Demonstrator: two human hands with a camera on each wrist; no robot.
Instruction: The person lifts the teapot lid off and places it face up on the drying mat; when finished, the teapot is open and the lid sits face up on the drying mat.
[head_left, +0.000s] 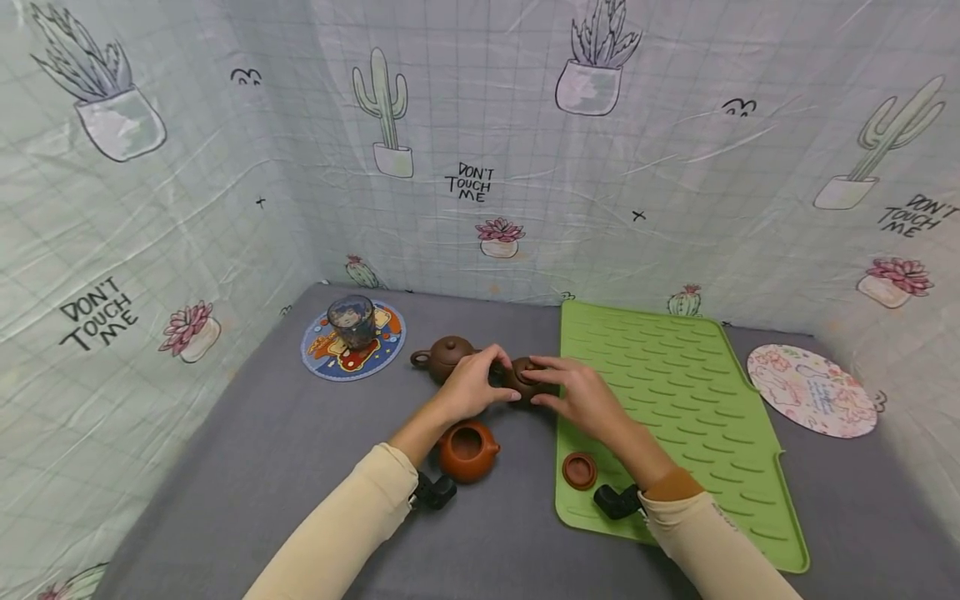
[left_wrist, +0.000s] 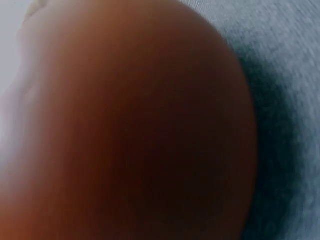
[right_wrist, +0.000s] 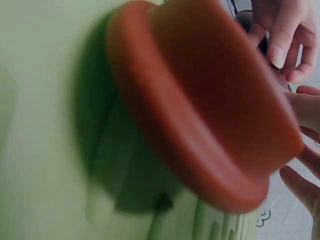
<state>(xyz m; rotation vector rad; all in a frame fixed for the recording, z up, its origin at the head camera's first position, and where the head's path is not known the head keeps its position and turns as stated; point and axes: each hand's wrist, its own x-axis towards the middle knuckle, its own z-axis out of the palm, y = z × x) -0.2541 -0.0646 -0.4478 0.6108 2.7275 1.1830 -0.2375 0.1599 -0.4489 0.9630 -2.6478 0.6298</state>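
A dark brown lidded teapot (head_left: 520,390) stands between my two hands. On one side, my left hand (head_left: 471,387) holds it with thumb and forefinger curved inward. My right hand (head_left: 581,400) grips its other side, fingers over the lid and thumb lower at the front. The hands partly cover this pot. Just behind my left hand is another brown teapot (head_left: 448,358) with its lid on. An orange-brown teapot (head_left: 467,454), lidless, sits by my left wrist and fills the left wrist view as a blur (left_wrist: 150,125). Its small reddish lid (right_wrist: 215,100) lies near my right wrist.
A green ridged mat (head_left: 660,392) covers the right side of the grey cloth and carries the reddish lid. At the back left, a dark glass (head_left: 352,323) stands on a blue patterned round mat (head_left: 318,367). A pink floral oval mat (head_left: 813,392) lies far right.
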